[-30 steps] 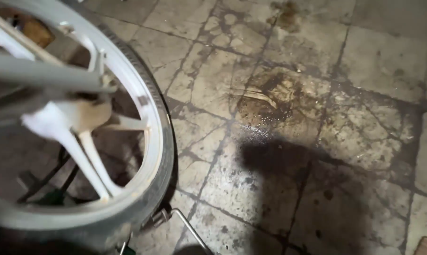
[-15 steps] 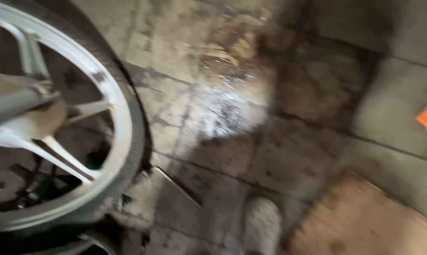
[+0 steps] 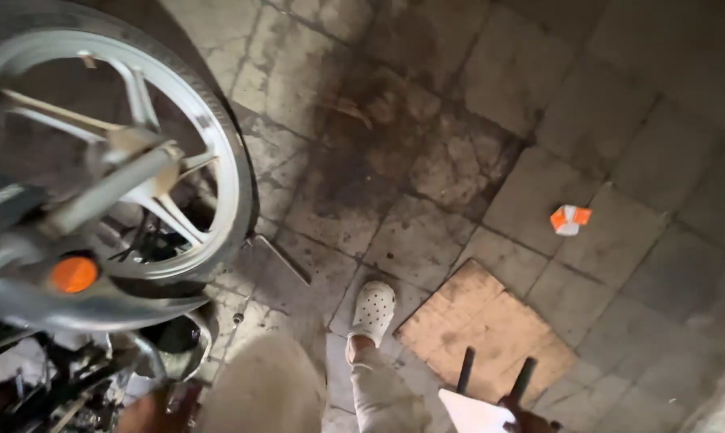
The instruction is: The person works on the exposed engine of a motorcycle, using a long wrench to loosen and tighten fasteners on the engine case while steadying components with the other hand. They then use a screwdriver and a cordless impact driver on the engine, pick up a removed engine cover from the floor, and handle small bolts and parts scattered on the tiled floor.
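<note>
Motorcycle wheel (image 3: pixel 114 152), with pale cast spokes and a dark tyre, fills the space above the left hand (image 3: pixel 150 410), which shows only partly at the bottom edge beside the bike's dark frame parts; its grip cannot be told. Brown cardboard sheet (image 3: pixel 490 321) lies on the tiled floor (image 3: pixel 603 120) just above the right hand (image 3: pixel 527 418), which is closed around a dark two-pronged tool (image 3: pixel 494 373). White perforated clog (image 3: pixel 372 309) sits between the hands. Orange-and-white scrap (image 3: pixel 569 219) lies far beyond the right hand.

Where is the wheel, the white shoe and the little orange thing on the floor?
Wheel (image 3: pixel 218 172), head view, on its rim.
White shoe (image 3: pixel 372 309), head view, on its top.
Orange scrap (image 3: pixel 569 218), head view, on its middle.
</note>
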